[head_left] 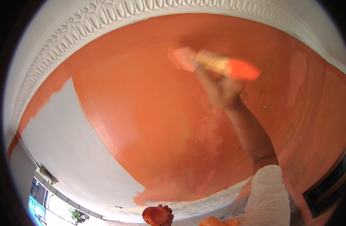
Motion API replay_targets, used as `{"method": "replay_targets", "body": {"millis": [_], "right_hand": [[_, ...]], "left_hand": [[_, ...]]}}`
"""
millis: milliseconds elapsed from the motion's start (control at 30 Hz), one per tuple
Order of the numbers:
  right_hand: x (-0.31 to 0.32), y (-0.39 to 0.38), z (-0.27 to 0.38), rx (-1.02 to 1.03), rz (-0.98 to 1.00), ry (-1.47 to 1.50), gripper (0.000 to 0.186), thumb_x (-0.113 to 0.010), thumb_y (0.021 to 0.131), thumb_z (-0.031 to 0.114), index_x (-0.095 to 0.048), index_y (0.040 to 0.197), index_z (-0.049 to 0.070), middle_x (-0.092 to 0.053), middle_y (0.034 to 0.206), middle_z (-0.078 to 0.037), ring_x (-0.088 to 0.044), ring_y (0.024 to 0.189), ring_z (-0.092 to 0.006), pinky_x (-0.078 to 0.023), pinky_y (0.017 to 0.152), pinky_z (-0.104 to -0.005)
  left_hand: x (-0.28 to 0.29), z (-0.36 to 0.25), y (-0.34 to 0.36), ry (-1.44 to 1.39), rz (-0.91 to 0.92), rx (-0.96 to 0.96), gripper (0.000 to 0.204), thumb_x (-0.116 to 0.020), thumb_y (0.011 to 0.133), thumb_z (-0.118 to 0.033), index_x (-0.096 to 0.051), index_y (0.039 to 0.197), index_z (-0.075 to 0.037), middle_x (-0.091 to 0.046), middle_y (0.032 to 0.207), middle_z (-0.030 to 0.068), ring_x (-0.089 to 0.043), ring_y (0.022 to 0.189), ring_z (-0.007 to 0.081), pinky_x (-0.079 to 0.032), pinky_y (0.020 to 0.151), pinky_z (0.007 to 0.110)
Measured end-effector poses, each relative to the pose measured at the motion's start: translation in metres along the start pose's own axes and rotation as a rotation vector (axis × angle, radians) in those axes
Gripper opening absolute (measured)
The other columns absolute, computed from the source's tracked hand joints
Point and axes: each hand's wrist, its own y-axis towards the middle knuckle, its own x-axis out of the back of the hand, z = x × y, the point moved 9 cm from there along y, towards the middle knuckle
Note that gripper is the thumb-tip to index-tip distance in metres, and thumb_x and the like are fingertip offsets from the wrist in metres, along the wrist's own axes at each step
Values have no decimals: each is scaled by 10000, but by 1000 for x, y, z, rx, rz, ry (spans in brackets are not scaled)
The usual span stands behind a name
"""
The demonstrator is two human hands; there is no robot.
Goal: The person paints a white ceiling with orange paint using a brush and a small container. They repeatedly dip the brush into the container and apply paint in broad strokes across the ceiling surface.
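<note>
Bare right forearm (252,132), short white sleeve (269,196) at the upper arm, no gloves on hands

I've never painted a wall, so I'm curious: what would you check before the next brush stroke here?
1. Grip on the paint-smeared wooden brush: right hand wraps the handle, ok.
2. Bristles at the orange painted wall: blurred, cannot tell.
3. Round orange paint container: held in the left hand, ok.
4. Coverage: white unpainted patch remains at left, not ok.
5. White moulded cornice: looks free of orange, ok.
</note>
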Motion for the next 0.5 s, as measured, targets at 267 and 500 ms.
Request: {"method": "replay_targets", "body": {"millis": [267, 500], "right_hand": [[138, 19, -159, -654, -427, 187, 219, -852, 884, 91, -753, 1030, -38, -757, 974, -75, -719, 824, -152, -603, 726, -312], [242, 27, -147, -343, -505, -199, 222, -848, 919, 126, -754, 1048, -28, -774, 978, -77, -721, 841, -143, -593, 727, -303]], "left_hand": [[-20, -4, -8, -382, -94, 84, 307, -487, 1075, -401, -604, 1211, -153, -610, 1122, 88, -553, 1006, 288, -525, 832, 451], [12, 12, 4, -398, 50, 76, 354, -499, 1059, -446, -603, 1227, -152, -617, 1133, 91, -555, 1009, 284, -522, 823, 444]]}}
